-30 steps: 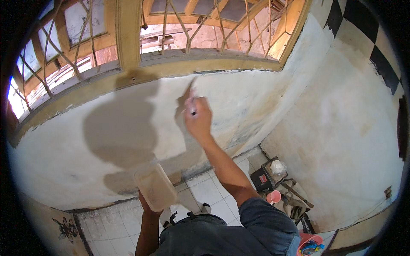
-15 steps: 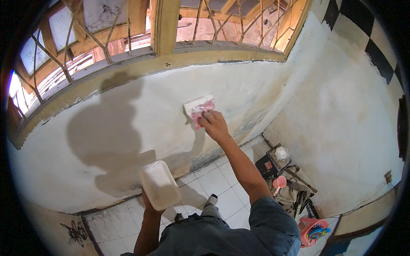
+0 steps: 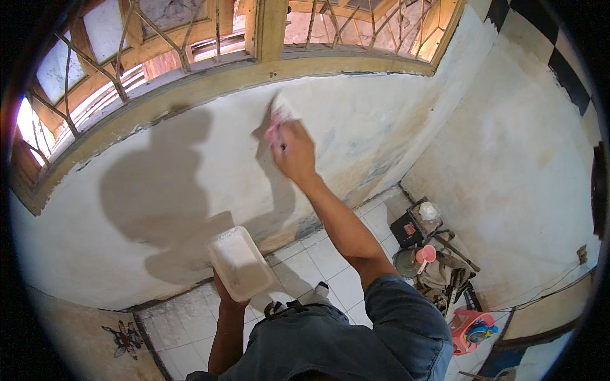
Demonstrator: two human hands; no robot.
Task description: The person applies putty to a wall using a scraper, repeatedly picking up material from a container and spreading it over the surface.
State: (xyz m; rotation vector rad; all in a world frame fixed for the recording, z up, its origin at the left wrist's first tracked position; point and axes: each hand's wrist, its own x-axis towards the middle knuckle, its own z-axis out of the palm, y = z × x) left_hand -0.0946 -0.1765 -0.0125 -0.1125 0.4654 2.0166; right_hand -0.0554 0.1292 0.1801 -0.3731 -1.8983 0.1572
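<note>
My right hand is raised to the white wall below the window, its fingers closed around a pink putty spreader smeared with white. The spreader's blade is tilted up at the wall surface and partly blurred. Lower down, my left hand holds up a white rectangular tray from beneath. Most of the left fingers are hidden under the tray. White residue coats the tray's inside.
A wooden window frame with metal bars runs above the wall. In the right corner stand a black box, a pink dipper and cloth sacks. A pink basket is nearer me. White floor tiles lie below.
My right hand has moved up and left along the wall, and the spreader has turned from flat-facing to a steeper angle. The left hand keeps the tray in nearly the same place.
</note>
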